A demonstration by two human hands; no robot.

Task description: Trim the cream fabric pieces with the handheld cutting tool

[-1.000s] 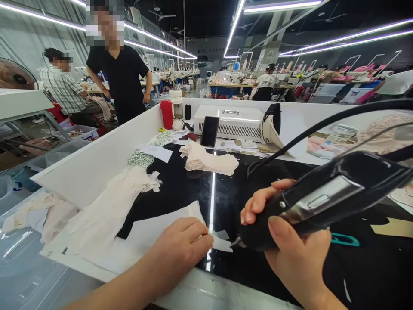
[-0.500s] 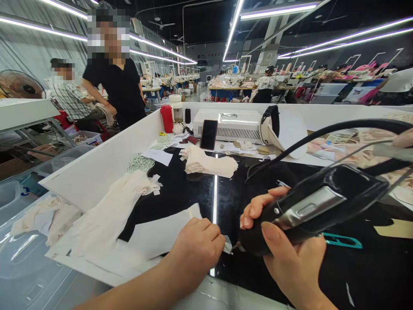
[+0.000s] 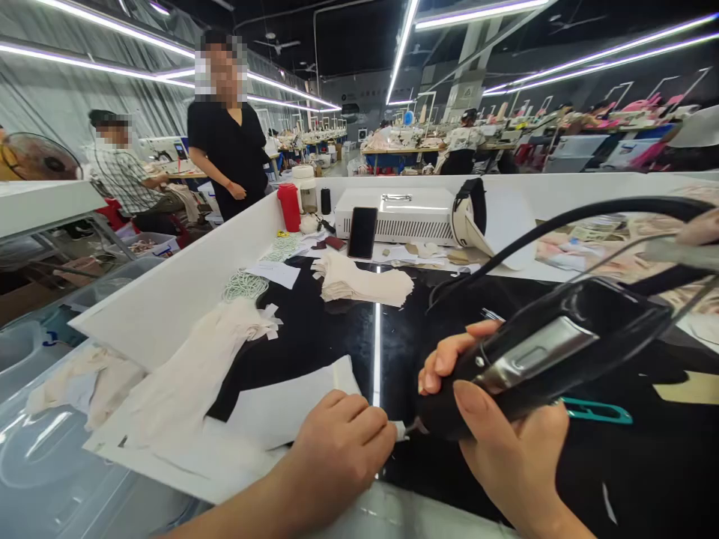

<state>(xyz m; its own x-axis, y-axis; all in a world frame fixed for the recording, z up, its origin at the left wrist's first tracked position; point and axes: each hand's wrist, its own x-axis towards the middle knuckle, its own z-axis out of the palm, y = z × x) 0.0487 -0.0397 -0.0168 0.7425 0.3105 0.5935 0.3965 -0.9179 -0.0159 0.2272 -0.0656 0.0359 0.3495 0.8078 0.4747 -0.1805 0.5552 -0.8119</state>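
Observation:
My left hand (image 3: 351,449) is closed, its fingers pinched on a white fabric piece (image 3: 281,404). One small end of the fabric pokes out past the fingertips on the right. My right hand (image 3: 511,449) wraps around a black corded hand tool (image 3: 539,359) with a silver panel on its side. The tool's thin metal tip (image 3: 416,427) points left, close to the fabric end; whether they touch I cannot tell. A teal thread snipper (image 3: 598,410) lies on the black tabletop (image 3: 438,486), just right of my right hand.
Cream fabric stacks lie at the left (image 3: 191,367) and the middle (image 3: 365,278). At the back are a phone (image 3: 362,232), a white vented box (image 3: 416,217), a red container (image 3: 289,207) and a visor (image 3: 494,224). A person in black (image 3: 228,150) stands beyond the white side wall (image 3: 185,277).
My left hand and the fabric have shifted slightly right and down, the fabric end now nearer the tool tip. The standing person has moved right and turned.

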